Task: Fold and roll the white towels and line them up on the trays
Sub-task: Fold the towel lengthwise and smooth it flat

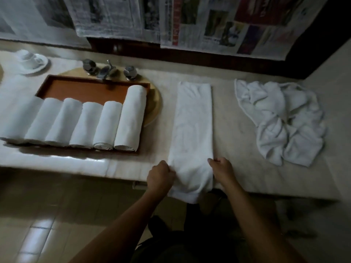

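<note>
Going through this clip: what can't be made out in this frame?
Head view:
- Left hand and right hand fingertips: curled out of sight at the folded towel edges.
- Crumpled pile: towel count unclear, bunched together.
- Tray near-left corner: covered by rolled towels.
- Newspaper print: blurred.

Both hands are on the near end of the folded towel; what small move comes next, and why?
Probably curl the near end over and start rolling away. The folded towel lies as a flat narrow strip, left hand and right hand grip its near sides, and the tray already holds rolls.
</note>
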`<act>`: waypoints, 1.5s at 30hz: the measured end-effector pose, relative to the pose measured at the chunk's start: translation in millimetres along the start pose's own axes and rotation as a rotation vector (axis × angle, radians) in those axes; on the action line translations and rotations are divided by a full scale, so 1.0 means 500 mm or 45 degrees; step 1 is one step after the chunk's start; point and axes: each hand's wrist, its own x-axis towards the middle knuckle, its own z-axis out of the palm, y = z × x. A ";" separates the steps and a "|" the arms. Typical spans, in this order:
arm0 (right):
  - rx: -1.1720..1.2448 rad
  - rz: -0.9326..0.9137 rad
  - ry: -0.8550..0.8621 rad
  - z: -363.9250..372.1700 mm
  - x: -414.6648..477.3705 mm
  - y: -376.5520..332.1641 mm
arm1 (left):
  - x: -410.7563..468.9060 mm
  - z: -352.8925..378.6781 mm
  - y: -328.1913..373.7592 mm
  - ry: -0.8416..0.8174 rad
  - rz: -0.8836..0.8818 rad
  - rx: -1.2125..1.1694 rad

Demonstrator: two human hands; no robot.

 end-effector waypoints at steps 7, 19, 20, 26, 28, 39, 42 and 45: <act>0.116 0.123 -0.011 -0.010 0.006 0.041 | -0.003 0.006 0.005 0.015 0.030 -0.046; -0.175 -0.021 0.080 -0.016 -0.014 0.017 | -0.015 -0.012 0.005 0.053 0.022 -0.239; -0.186 -0.017 0.078 -0.014 -0.014 0.018 | -0.015 -0.011 -0.001 0.065 0.013 -0.251; -0.273 -0.190 0.171 -0.003 -0.015 0.025 | 0.005 -0.003 -0.012 0.165 0.243 -0.047; -0.463 -0.500 0.167 0.010 -0.016 0.023 | 0.015 0.010 -0.007 0.178 0.483 0.167; -1.123 -0.895 -0.086 0.004 0.137 -0.051 | 0.056 0.011 0.046 -0.009 0.703 0.673; -1.173 -1.284 -0.285 0.045 0.189 -0.087 | 0.076 0.025 0.070 -0.018 0.729 0.630; -1.293 -1.344 -0.417 0.080 0.264 -0.128 | 0.097 0.038 0.071 -0.019 0.830 0.591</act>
